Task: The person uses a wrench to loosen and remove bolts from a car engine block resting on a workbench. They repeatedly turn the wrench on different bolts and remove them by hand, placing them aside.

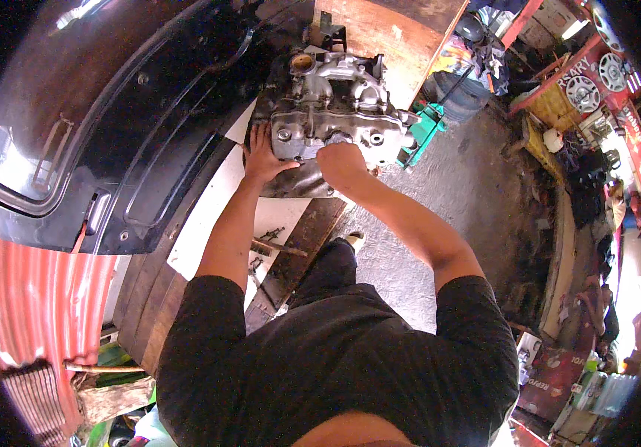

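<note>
An engine [335, 119] with a silver metal cover and an intake pipe on its far side sits in front of me on a bench. My left hand [262, 158] lies against the left end of the cover, fingers spread and thumb stretched to the right along its near edge. Over the middle of the cover, my right hand [343, 167] is closed, knuckles up. Something pale grey shows just beyond its fingers, but I cannot tell whether it is held or part of the cover. Below the cover's near edge is a dark, rounded surface [298, 179].
A large dark car panel [179, 97] fills the left side. Metal parts and a wooden-handled tool [279, 247] lie on the white board [220, 205] near my left forearm. A green jack [423, 134] stands right of the engine. Wheel covers [583, 94] hang at the far right.
</note>
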Available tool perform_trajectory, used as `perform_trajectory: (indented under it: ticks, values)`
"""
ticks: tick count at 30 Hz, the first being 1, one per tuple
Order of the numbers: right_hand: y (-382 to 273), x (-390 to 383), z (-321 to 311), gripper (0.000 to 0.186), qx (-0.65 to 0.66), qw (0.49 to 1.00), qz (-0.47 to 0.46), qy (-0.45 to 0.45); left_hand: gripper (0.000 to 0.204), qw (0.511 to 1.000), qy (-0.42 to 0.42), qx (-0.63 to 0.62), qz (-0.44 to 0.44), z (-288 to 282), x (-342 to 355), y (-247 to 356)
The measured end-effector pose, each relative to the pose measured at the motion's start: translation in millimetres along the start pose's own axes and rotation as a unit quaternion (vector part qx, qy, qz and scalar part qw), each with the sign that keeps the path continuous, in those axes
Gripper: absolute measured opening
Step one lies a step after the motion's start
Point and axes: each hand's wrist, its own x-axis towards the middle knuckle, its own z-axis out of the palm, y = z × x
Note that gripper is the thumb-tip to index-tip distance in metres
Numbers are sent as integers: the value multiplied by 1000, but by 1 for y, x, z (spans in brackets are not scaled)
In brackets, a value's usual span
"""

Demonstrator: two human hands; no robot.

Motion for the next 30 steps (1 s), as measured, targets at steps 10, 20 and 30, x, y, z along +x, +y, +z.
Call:
perform_trajectory:
  ticks: [10,20,30]
  values:
    - [53,-55,188,25,517,851,88,8,133,998,7,-56,30,10,0,-8]
    - [-83,-21,267,29,817,544,167,94,121,996,6,-85,28,2,1,-7]
    - [-89,-3,236,24,848,482,212,55,127,997,9,-68,24,4,3,-9]
